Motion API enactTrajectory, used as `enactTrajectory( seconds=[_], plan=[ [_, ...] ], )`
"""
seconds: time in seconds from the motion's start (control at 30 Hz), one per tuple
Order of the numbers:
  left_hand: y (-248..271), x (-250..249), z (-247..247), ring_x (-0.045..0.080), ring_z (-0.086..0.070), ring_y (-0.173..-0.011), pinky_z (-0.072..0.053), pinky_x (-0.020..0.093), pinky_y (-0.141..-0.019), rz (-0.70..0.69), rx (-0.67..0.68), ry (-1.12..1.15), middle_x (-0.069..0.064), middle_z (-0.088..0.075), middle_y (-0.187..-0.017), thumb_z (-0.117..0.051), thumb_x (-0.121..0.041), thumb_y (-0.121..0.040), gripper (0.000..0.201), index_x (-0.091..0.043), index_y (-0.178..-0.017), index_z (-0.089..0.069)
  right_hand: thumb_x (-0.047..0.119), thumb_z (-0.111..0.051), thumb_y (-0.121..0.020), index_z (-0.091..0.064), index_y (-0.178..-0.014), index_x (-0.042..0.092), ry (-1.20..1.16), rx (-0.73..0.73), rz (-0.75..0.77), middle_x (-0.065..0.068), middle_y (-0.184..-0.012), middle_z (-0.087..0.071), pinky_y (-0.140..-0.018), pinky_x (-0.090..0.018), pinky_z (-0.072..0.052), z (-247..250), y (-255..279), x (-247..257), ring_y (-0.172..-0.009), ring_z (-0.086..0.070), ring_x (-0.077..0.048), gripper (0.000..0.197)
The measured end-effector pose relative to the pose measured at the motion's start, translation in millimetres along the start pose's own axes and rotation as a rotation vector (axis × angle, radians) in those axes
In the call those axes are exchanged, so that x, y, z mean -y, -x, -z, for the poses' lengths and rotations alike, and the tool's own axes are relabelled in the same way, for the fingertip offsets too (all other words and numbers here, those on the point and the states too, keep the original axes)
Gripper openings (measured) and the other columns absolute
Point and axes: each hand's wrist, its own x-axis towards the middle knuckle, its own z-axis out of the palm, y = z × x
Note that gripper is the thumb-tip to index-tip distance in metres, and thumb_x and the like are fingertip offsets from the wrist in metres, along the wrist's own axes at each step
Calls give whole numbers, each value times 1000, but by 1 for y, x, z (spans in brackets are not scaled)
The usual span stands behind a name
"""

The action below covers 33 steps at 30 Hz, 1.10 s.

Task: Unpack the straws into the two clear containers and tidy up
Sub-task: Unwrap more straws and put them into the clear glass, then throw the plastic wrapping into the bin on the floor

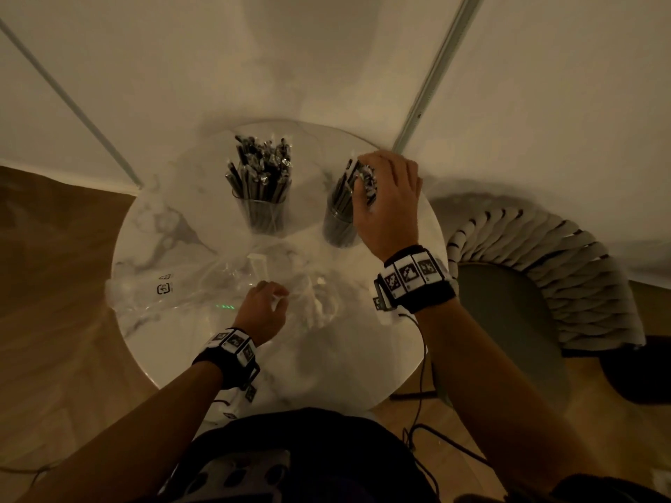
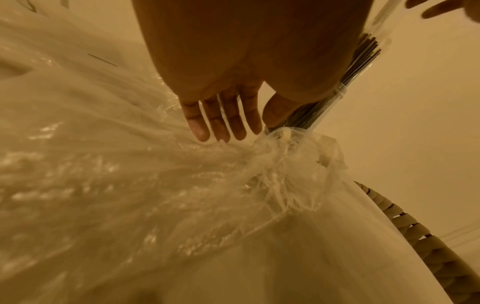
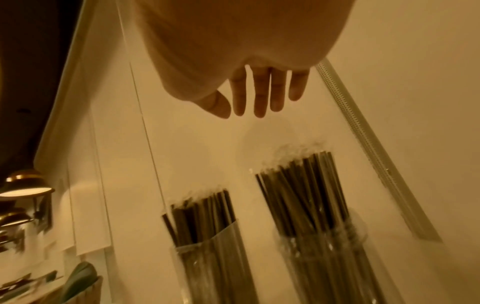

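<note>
Overhead, right hand (image 1: 390, 201) loose-fingered above straws (image 1: 346, 188); left hand (image 1: 263, 306) apparently straight-fingered on wrap (image 1: 203, 285), inside table rim (image 1: 116, 255).

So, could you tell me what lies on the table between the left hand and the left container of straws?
Crumpled clear plastic wrapping lies between the left hand and the left container; the head view shows it best.

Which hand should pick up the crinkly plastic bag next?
Left, probably. The left hand touches the plastic bag on the table, while the right hand is up over the straws in the right container, farther from the bag.
</note>
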Motion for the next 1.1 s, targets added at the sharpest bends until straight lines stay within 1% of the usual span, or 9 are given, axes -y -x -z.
enactTrajectory(
  seconds=[0.2, 0.33, 0.5, 0.6, 0.67, 0.73, 0.87, 1.03, 1.1],
  plan=[
    [25, 10, 5, 11, -55, -90, -50, 34, -87, -33, -99, -9, -7, -58, -102, -62, -19, -86, 18, -25, -104, -64, 14, -57, -87, -64, -103, 18, -131, 298, -56, -1, -105, -58, -92, -44, -42, -25, 87, 9, -103, -52, -23, 18],
    [46, 31, 3, 23, -53, -111, -45, 45, -97, 92, -8, -172, 0, -53, -124, -64, -49, -80, 55, -28, -129, -51, 45, -66, -85, -41, -141, 21, -83, 689, -375, -7, -141, -42, -106, -51, -38, -54, 143, 5, -125, -39, -30, 65],
    [72, 51, 3, 28, -49, -118, -38, 46, -98, 182, 75, -368, 2, -53, -127, -62, -50, -82, 63, -25, -138, -46, 61, -73, -76, -8, -156, 15, -21, 969, -592, -14, -154, -34, -114, -57, -29, -79, 179, 5, -141, -30, -37, 113],
    [82, 56, 6, 25, -56, -112, -35, 43, -98, 221, 94, -397, -2, -63, -117, -59, -44, -86, 49, -27, -131, -53, 50, -76, -78, -49, -139, 18, -87, 1029, -602, -2, -116, -67, -107, -52, -41, -90, 192, 9, -116, -59, -26, 74],
    [85, 60, 11, 22, -62, -103, -34, 40, -95, 234, 75, -418, -6, -68, -109, -57, -42, -86, 32, -30, -116, -63, 39, -77, -79, -71, -111, 23, -163, 1015, -588, 11, -87, -66, -98, -45, -51, -92, 201, 16, -94, -65, -16, 37],
    [86, 64, 19, 21, -64, -95, -36, 38, -90, 267, 38, -373, -8, -69, -100, -56, -44, -86, 23, -30, -101, -68, 35, -78, -78, -75, -89, 27, -184, 965, -565, 12, -88, -61, -96, -36, -50, -92, 208, 29, -96, -60, -15, 14],
    [87, 81, 45, 23, -65, -87, -39, 24, -74, 282, -14, -78, 1, -68, -87, -67, -35, -86, 17, -19, -92, -70, 36, -80, -73, -70, -89, 27, -202, 907, -584, -1, -124, -51, -101, -33, -39, -101, 213, 65, -115, -46, -18, 20],
    [102, 119, 93, 28, -67, -70, -56, 35, -62, 318, 0, 90, 6, -67, -89, -66, -32, -88, 19, -14, -95, -66, 24, -85, -70, -65, -80, 27, -445, 858, -722, -4, -87, -72, -79, -46, -60, -119, 208, 133, -80, -68, -18, 22],
    [111, 142, 114, 27, -69, -62, -58, 35, -54, 448, 55, 235, 7, -71, -81, -64, -28, -89, 15, -13, -91, -62, 15, -82, -74, -64, -89, 23, -501, 763, -662, -1, -87, -70, -75, -33, -59, -130, 212, 170, -75, -65, -11, 25]
  ],
)
